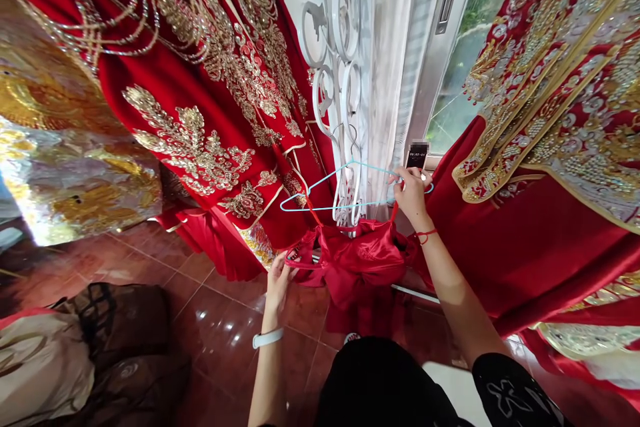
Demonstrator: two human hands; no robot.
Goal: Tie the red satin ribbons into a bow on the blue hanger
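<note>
A red satin dress (364,253) with thin straps hangs in front of me from a light blue clothes hanger (330,205). My left hand (279,275) is closed on the edge of the dress at its left side. The right end of the hanger is pinched in my right hand (413,195), close to where one strap goes up. Another strap lies over the left part of the hanger. The hanger's hook reaches up to a white scrolled metal stand (345,90). Some fingertips of both hands are hidden.
Red gowns with gold embroidery (200,80) hang at the left, and a beaded red garment (565,100) hangs at the right. A phone (417,159) showing a timer stands by the window frame (435,60). Dark bags (120,327) lie on the tiled floor (225,320).
</note>
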